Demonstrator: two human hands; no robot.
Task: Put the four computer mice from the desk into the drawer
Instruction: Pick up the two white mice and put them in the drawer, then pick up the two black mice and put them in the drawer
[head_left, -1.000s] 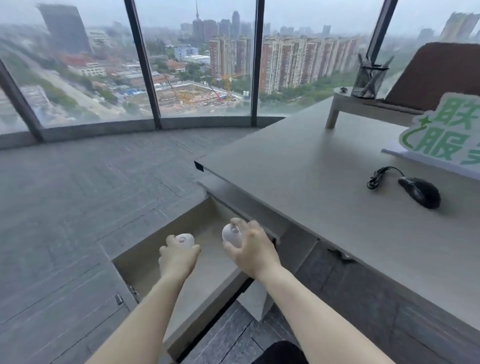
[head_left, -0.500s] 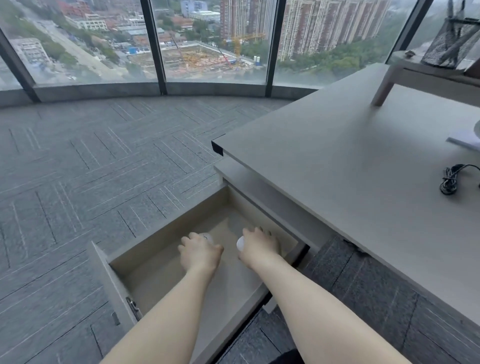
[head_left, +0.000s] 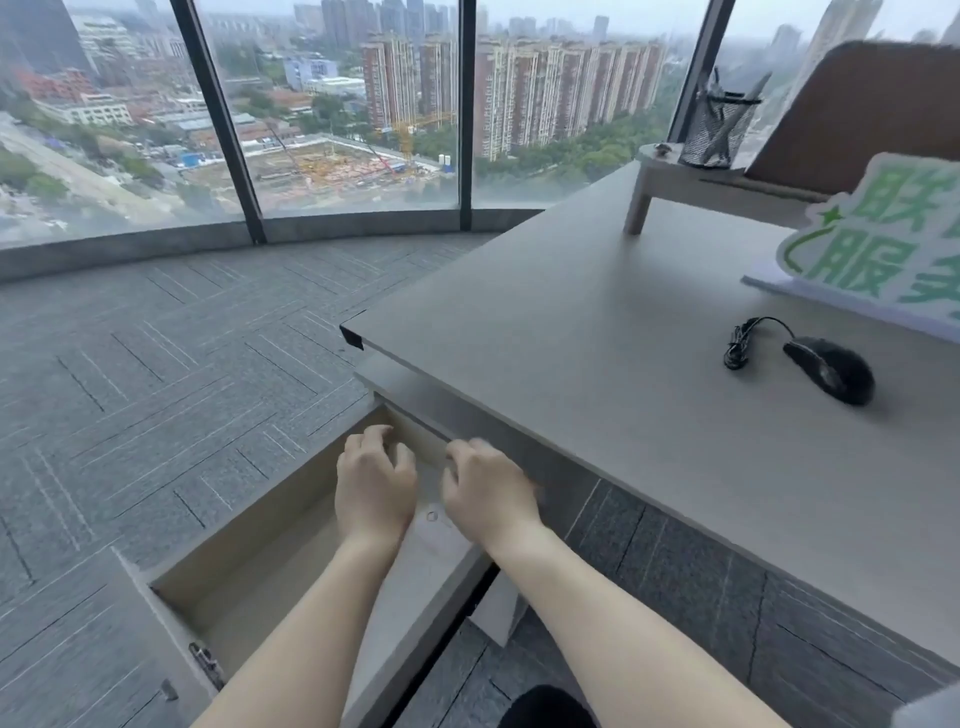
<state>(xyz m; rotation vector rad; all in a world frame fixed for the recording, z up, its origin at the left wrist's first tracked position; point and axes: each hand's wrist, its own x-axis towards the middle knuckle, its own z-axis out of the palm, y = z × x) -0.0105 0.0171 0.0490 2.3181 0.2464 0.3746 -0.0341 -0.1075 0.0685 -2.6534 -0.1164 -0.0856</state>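
The open drawer (head_left: 244, 608) juts out below the desk's (head_left: 571, 332) left corner. Both of my hands hover over its far end, palms down. My left hand (head_left: 375, 483) has its fingers spread and curled downward, and I see nothing in it. Beside it, my right hand (head_left: 488, 493) is slightly blurred, close to the desk's edge, and also shows nothing in it. No white mouse shows in the drawer; the spot beneath my hands is hidden. A black wired mouse (head_left: 831, 369) with a bundled cable (head_left: 737, 348) lies on the desk at the right.
A green-and-white sign (head_left: 883, 249) stands behind the black mouse. Further back, a small riser shelf (head_left: 670, 182) carries a mesh pen holder (head_left: 717, 130). Grey carpet (head_left: 156, 389) runs left to the curved windows. The drawer's front panel (head_left: 130, 649) sticks out at lower left.
My hands carried two white mice down into the drawer. Now both hands are raised a little with fingers apart, and the white mice are out of sight. The view has tilted back up.
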